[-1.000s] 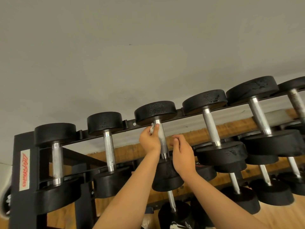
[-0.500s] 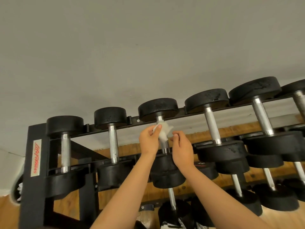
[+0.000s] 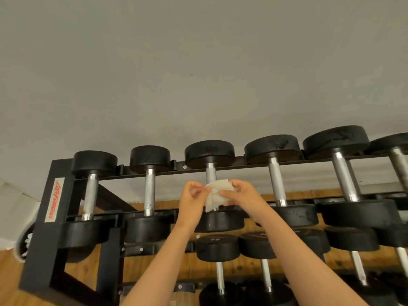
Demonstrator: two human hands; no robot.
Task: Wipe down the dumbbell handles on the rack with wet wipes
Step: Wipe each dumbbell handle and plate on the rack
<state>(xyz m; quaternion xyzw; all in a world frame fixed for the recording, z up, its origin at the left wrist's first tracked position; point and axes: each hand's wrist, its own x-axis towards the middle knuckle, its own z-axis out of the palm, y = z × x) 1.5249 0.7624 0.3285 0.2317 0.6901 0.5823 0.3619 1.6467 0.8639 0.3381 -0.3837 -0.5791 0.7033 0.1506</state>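
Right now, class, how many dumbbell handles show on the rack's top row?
6, left to right: first, second, third behind the wipe, fourth, fifth, sixth at the right edge. More may lie beyond.

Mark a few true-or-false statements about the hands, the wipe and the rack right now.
1. Both the left hand and the right hand hold the wipe. True.
2. The wipe is at the third top-row handle from the left. True.
3. The wipe is black. False: it is white.
4. The label on the rack sits on its right post. False: it is on the left post.
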